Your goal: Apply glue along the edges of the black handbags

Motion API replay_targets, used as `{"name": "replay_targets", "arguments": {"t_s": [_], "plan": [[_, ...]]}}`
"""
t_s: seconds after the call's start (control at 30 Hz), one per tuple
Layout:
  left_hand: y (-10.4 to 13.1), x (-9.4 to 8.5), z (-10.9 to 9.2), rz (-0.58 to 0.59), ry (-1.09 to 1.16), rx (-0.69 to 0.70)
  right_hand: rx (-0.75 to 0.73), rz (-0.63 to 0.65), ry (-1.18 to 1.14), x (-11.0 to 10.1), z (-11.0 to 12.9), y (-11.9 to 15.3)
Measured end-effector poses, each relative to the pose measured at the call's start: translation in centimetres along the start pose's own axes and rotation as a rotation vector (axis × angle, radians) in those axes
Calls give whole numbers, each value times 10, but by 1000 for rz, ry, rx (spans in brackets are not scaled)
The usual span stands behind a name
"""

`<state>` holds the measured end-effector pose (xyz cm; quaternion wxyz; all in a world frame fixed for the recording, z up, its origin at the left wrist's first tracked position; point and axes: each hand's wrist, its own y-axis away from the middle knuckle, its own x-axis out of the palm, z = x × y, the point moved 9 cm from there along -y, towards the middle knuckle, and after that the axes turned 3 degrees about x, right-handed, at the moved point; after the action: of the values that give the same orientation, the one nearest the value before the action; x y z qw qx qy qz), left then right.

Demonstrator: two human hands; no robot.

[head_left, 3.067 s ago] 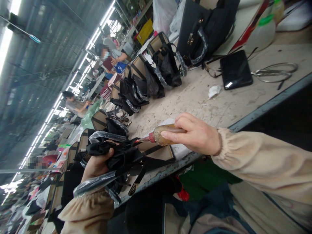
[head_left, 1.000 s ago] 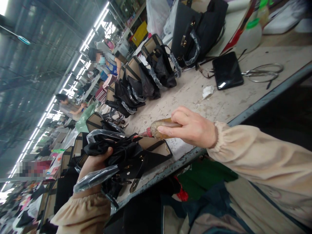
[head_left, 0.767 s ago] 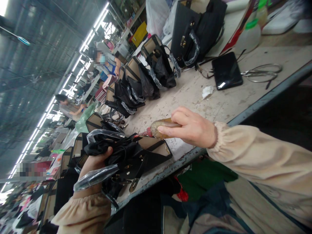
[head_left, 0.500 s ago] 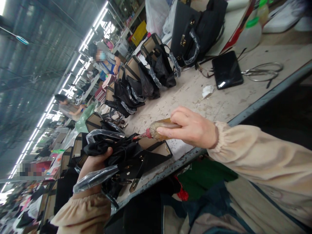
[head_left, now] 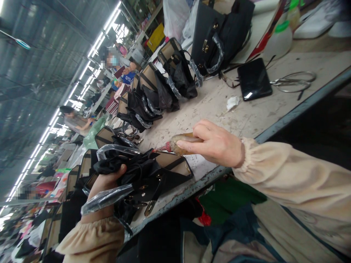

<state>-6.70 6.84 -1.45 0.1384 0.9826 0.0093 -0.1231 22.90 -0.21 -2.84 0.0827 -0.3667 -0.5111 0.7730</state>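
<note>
My right hand (head_left: pixel 216 142) is closed round a yellowish squeeze bottle (head_left: pixel 182 144), tilted so that its reddish narrow tip is at the black fabric of a handbag. That black handbag (head_left: pixel 172 180) lies on its side near the table's front edge, with a tan panel, gold-coloured fittings and plastic-wrapped handles. My left hand (head_left: pixel 109 179) reaches through a wrapped handle and grips the bunched black fabric, thumb on top; the other fingers are hidden under it. Whatever leaves the tip is too small to make out.
More black handbags (head_left: pixel 156 87) stand in a row along the table (head_left: pixel 208 106). To the right lie a black phone-like slab (head_left: pixel 254 79), scissors (head_left: pixel 294 82) and a paper scrap (head_left: pixel 232 103). A green-capped bottle (head_left: pixel 279 40) stands behind. Co-workers (head_left: pixel 72 118) are at the far left.
The bottle's tip has shifted slightly up along the fabric, and the bottle lies flatter. My left hand keeps its hold. A co-worker in the background now holds up a dark red piece.
</note>
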Motion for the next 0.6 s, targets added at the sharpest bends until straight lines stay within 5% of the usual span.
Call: {"name": "replay_targets", "arguments": {"t_s": [0.37,0.6], "plan": [[-7,-3,-1,-28,-21,-5,25,129,36,7,1,5],[-2,3,0,-9,-3,-18,9,54,22,6,6,4]]}}
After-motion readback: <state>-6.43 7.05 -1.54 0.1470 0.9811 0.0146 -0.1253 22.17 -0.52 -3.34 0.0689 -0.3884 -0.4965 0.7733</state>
